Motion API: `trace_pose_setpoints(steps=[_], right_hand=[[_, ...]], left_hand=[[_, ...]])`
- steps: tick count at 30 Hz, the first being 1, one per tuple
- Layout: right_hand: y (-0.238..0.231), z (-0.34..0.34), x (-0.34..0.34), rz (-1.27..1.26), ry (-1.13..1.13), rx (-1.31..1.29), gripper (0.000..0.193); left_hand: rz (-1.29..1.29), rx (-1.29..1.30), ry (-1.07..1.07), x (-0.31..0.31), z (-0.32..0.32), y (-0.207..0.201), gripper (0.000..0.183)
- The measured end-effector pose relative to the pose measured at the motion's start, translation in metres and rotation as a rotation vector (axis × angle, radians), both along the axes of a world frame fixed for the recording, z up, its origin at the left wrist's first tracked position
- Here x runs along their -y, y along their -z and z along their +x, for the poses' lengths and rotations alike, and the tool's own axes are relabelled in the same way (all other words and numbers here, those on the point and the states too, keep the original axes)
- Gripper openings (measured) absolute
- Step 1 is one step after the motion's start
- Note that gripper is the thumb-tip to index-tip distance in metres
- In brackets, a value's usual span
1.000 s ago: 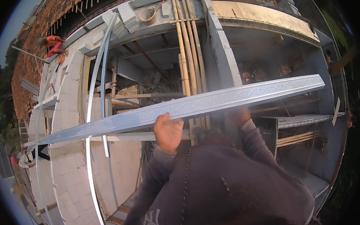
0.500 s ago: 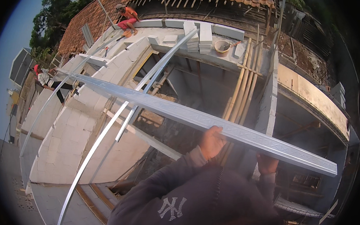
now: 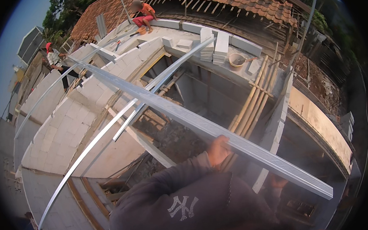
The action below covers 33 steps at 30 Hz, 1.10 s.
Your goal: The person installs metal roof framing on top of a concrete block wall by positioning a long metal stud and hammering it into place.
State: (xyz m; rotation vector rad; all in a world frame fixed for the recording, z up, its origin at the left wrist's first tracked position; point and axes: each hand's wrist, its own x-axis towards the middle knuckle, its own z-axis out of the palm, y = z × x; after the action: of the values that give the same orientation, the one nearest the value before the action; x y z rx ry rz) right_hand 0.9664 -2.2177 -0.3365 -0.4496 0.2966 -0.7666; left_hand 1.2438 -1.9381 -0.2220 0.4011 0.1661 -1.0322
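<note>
A long silver metal channel point(image 3: 184, 113) slants across the view, from the far left down to the near right. My left hand point(image 3: 220, 149) is closed round its near side, thumb on the edge. Farther right, my right hand point(image 3: 276, 181) is under the channel near its close end; it is dim, and its fingers are hidden behind the metal. At the channel's far end stands a co-worker point(image 3: 56, 59) in a red head covering, one arm reaching toward it. Other thin metal lengths point(image 3: 86, 151) pass below the channel.
Light block walls point(image 3: 60, 138) surround deep openings below me. Bamboo poles point(image 3: 256, 98) span one opening. On the far ledge are stacked white blocks point(image 3: 221, 46), a bucket point(image 3: 237, 60) and a seated person point(image 3: 144, 15) in orange. A tiled roof point(image 3: 244, 1) rises behind.
The channel's near end has dropped and shifted slightly left in view, with my left hand still on it. My right hand sits lower. The whole scene has shifted as my head moved.
</note>
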Motion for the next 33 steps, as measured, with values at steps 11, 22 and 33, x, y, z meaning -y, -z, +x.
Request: trace_pose_setpoints(steps=[11, 22, 33], right_hand=[[0.176, -0.041, 0.048, 0.266, -0.218, -0.753, 0.058], [0.2, -0.041, 0.057, 0.264, -0.143, -1.336, 0.045], [-0.01, 0.228, 0.014, -1.49, -0.918, -0.566, 0.054]], left_hand=[[0.016, 0.01, 0.044, 0.044, 0.049, -0.003, 0.031], [0.05, 0.016, 0.078, 0.071, 0.092, -0.021, 0.034], [0.005, 0.056, 0.059, 0.112, 0.118, -0.028, 0.033]])
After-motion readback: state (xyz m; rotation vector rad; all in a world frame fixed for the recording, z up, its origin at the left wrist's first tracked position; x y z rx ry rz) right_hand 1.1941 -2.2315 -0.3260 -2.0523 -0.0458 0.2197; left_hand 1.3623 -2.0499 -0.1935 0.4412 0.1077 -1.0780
